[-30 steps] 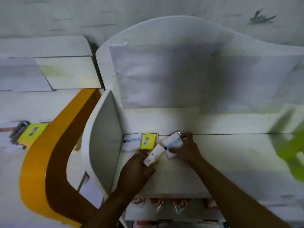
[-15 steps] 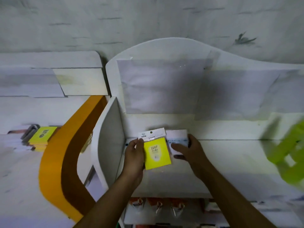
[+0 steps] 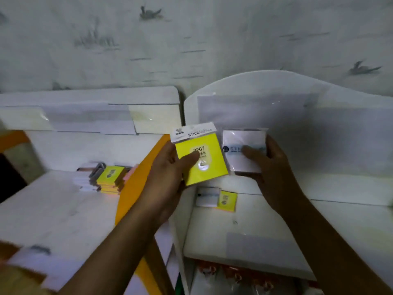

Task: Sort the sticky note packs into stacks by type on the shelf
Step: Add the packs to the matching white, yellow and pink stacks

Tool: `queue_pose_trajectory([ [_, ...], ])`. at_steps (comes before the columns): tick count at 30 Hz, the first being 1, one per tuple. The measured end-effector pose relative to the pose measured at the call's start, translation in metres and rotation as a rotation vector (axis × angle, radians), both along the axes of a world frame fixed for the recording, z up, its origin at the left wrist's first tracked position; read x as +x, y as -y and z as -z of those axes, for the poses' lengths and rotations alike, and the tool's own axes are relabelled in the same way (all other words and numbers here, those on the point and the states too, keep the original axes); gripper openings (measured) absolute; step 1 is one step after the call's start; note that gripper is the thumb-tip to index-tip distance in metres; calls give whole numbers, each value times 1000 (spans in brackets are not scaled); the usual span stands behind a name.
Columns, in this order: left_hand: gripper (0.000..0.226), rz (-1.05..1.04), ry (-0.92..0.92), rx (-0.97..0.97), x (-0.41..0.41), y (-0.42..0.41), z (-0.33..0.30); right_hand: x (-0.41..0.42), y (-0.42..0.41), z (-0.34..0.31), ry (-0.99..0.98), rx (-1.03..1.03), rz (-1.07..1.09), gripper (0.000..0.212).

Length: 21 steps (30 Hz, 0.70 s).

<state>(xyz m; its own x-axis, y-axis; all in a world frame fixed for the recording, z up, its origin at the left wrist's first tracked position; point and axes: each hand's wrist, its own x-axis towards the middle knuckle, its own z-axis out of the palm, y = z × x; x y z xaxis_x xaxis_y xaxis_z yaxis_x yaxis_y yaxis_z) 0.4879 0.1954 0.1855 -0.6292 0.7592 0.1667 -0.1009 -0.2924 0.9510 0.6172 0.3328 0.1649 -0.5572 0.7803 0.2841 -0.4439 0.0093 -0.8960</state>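
A: How far is the sorting, do you think?

B: I judge it is in the middle. The left hand (image 3: pixel 168 173) holds a yellow pack (image 3: pixel 201 160) with a white header card; its fingers (image 3: pixel 187 161) are clamped on it, thumb across the front. The right hand (image 3: pixel 274 167) holds a white pack (image 3: pixel 244 152) in the same way, thumb pressed on the label. Both packs are lifted above the white shelf (image 3: pixel 265 237), not lying on it.

A: And what is already on the shelf?

B: At the back left corner of the shelf lie a white pack (image 3: pixel 207 196) and a small yellow pack (image 3: pixel 228 200), touching side by side. Whether each is a stack or a single pack I cannot tell.

A: Something is left?

B: Yes. Well to the left of the shelf, on the other white ledge (image 3: pixel 53 209), there is a pile of yellow packs (image 3: pixel 110 179) with some white and pink ones mixed in. It seems these are not sorted yet, and the two packs in the hands also must find their stacks.
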Motion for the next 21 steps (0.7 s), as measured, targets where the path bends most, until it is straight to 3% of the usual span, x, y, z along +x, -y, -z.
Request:
queue_pose_trajectory([
  [3,33,-74,-22,25,-34,31,-10,-28,25,-10,-29,57,-85,34],
  [7,34,-106,-6,-23,-83,66,-5,-64,57,-11,84,173,-169,44],
  [15,27,-179,10,-57,-215,156,33,-191,151,-6,294,322,-106,49],
  [21,36,-129,82,-169,-306,211,82,-272,204,28,416,112,-118,49],
])
